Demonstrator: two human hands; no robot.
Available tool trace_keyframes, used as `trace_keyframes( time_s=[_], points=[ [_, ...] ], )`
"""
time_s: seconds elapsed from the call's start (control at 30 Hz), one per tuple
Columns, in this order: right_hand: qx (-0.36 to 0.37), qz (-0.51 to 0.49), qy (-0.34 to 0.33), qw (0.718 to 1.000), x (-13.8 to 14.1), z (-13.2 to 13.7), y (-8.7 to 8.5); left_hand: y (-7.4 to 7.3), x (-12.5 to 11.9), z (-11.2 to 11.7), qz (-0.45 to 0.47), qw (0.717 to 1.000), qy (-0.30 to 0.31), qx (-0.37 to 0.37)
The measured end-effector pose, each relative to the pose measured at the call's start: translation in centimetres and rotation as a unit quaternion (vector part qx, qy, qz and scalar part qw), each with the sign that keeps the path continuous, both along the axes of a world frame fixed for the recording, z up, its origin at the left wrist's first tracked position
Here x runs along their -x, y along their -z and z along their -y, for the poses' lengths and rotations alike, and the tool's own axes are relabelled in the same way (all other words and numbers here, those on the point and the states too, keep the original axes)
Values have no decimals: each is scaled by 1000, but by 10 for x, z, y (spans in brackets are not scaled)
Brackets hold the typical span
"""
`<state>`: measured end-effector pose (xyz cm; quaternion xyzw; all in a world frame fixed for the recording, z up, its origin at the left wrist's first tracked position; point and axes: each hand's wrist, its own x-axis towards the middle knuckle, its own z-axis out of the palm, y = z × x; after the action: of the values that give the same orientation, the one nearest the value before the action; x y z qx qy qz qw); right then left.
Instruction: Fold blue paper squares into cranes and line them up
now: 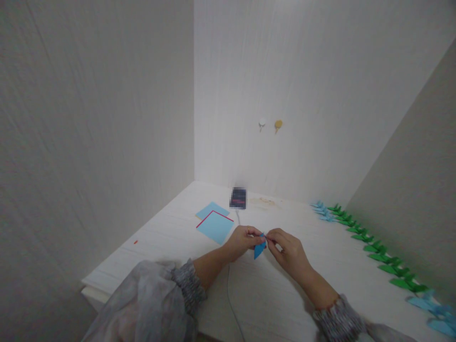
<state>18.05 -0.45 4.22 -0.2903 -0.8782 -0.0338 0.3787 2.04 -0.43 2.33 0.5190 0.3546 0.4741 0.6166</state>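
Note:
A small piece of folded blue paper (pixel 260 249) is held above the white table, between my two hands. My left hand (pixel 242 241), with a ring on one finger, pinches it from the left side. From the right, my right hand (pixel 288 249) has thumb and forefinger closed on a tip of the same paper. Part of the fold is hidden behind the fingers. Left of my left hand lies a stack of square light blue paper sheets (pixel 215 228) with a red edge showing, and another light blue sheet (pixel 213 209) lies behind it.
Along the right side of the table (pixel 171 228) stand a row of green folded paper figures (pixel 374 249) and light blue ones (pixel 322 211). A dark, blurred device (pixel 238 198) sits at the back wall, its cable (pixel 230 289) running forward. A red scrap (pixel 136 242) lies left.

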Motion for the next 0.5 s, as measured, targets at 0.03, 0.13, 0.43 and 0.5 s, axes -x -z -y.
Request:
trace_keyframes(
  time_s=[0.03,0.13,0.43,0.5],
  points=[
    [-10,2,1,1000,0,0,1,-1,0,0,1,1000,-7,0],
    [-42,7,8,999,-1,-1,3,-4,0,1,0,1000,-19,-4],
    [-64,-5,-18,998,-4,-5,7,-7,0,4,16,999,-32,-30],
    [-44,-25,-31,998,-2,-4,6,-9,0,5,15,999,-34,-33]
  ],
)
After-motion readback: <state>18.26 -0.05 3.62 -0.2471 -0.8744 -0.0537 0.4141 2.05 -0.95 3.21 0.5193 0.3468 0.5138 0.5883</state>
